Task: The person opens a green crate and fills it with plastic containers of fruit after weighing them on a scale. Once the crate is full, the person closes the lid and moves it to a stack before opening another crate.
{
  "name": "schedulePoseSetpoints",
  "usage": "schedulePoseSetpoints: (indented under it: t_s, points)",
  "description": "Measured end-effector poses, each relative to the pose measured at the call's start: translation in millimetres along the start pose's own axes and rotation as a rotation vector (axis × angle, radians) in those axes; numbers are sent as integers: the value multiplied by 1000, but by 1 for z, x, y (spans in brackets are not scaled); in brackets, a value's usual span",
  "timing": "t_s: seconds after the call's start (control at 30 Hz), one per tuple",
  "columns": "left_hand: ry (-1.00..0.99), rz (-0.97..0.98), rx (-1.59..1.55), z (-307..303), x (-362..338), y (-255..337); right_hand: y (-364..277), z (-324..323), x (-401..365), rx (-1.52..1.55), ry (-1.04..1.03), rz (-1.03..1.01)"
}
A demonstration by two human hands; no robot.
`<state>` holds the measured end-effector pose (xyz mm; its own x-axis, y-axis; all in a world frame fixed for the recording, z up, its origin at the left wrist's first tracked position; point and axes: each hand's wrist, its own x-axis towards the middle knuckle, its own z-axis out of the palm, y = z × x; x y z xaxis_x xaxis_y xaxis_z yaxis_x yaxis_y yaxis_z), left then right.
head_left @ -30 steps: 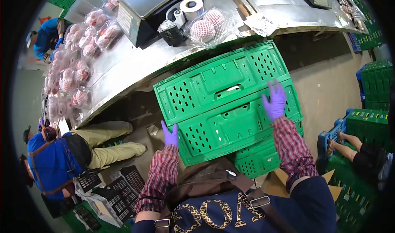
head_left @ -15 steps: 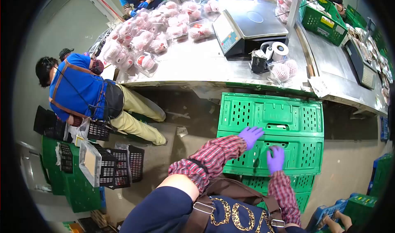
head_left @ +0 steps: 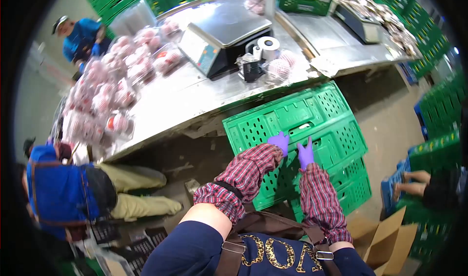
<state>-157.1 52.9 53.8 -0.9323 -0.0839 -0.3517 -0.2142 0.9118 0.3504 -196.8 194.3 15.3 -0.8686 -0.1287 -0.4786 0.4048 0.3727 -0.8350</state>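
Two flat green plastic crates (head_left: pixel 273 125) lie side by side in front of me, with perforated panels and handle slots, on top of other green crates (head_left: pixel 353 190). My left hand (head_left: pixel 280 143), in a purple glove, rests with fingers outstretched near the seam between the two panels. Just right of it, my right hand (head_left: pixel 306 154), gloved alike, has its fingers apart at the handle slot of the nearer panel. Neither hand visibly holds anything loose. Red plaid sleeves cover both forearms.
A metal table (head_left: pixel 165 105) beyond the crates bears packs of net-wrapped fruit (head_left: pixel 109 91), a scale (head_left: pixel 222 37) and label rolls (head_left: pixel 268 43). One person in blue (head_left: pixel 63 183) bends at left; another (head_left: pixel 83 37) stands behind the table. A cardboard box (head_left: pixel 390 237) is at lower right.
My view has turned to the right, so the table and crates now appear tilted. My hands have come closer together on the crates, and the right fingers have straightened.
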Motion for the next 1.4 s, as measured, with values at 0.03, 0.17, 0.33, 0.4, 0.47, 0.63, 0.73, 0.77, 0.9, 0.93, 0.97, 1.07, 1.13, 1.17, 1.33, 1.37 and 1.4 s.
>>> schedulePoseSetpoints:
  t_s: [0.03, 0.17, 0.33, 0.4, 0.47, 0.63, 0.73, 0.77, 0.9, 0.93, 0.97, 1.07, 1.13, 1.17, 1.33, 1.37, 1.4]
  points:
    - [13, 40, -40, 1, -1, -8, 22, 4, 26, 82, 59, 32]
    - [42, 193, -301, 0, -27, -41, -7, -19, 15, 288, -10, 260]
    - [42, 440, -320, -7, -73, -88, -37, -17, -13, 267, 34, 245]
    - [-45, 470, -317, -14, -74, -92, -59, -21, -33, 184, 111, 279]
    - [-96, 517, -340, -15, -76, -93, -74, -25, -53, 199, 258, 173]
    - [-347, 608, -783, -36, -79, -70, -96, -46, -139, -167, 612, -99]
    - [-78, 872, -39, -40, -63, -62, -116, -69, -180, -1078, 733, -232]
    - [-66, 874, 113, -37, -58, -61, -106, -83, -177, -1384, 681, -337]
    - [-57, 890, 435, -15, -13, -71, -111, -100, -164, -1643, -2, 14]
    - [-79, 897, 453, -21, -11, -69, -125, -98, -157, -1609, -174, 216]
    - [-105, 897, 474, -40, -17, -66, -131, -100, -140, -1530, -191, 294]
    - [-96, 933, 488, -18, -1, -66, -132, -111, -79, -1337, -139, 398]
    - [-53, 930, 475, -22, -4, -58, -82, -117, -24, -1278, 20, 343]
    - [-27, 924, 394, -39, -12, -56, -48, -119, 10, -1204, 152, 250]
    - [193, 876, -41, -166, -18, -73, -45, -80, 19, -1076, 376, -122]
    - [86, 700, 1, -199, -22, -70, -52, -78, 19, -1111, 391, -135]
    - [46, 624, -25, -209, -17, -80, -57, -78, 22, -1151, 409, -154]
